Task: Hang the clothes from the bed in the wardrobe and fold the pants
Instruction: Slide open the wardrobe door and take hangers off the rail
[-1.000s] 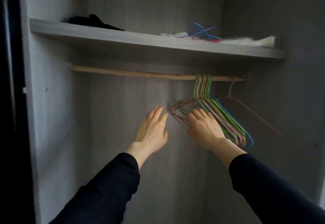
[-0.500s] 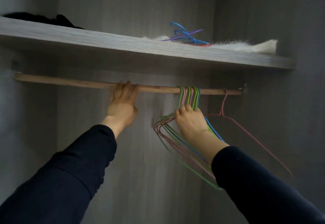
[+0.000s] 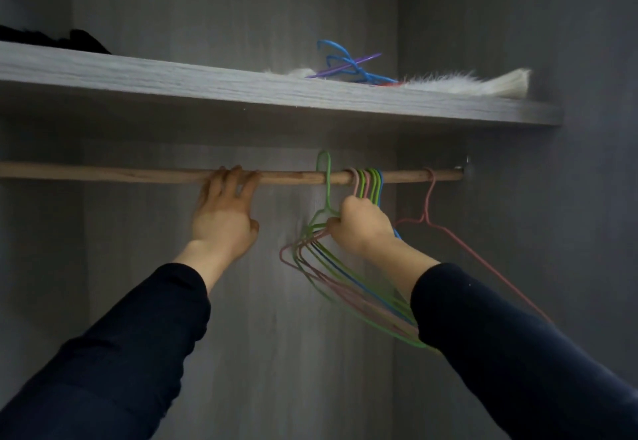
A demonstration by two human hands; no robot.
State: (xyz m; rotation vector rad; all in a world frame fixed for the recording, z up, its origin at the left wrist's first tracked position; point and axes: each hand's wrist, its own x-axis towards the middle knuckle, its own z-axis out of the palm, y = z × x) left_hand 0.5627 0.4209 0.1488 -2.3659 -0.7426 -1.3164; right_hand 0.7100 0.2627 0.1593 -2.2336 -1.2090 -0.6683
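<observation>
While no garment hangs in the wardrobe, the task stands near its start: a hanger is being fetched.
The rail carries only hangers; clothes and pants are out of view. The left hand curls its fingers over the rail. The right hand grips a green hanger at its neck, hook raised above the rail.

Both hands raised, reaching up and forward.
Left hand back to camera, fingers hooked over the rod, thumb underneath. Right hand lower, just to its right, a tight fist gripping the green hanger at its neck.
</observation>
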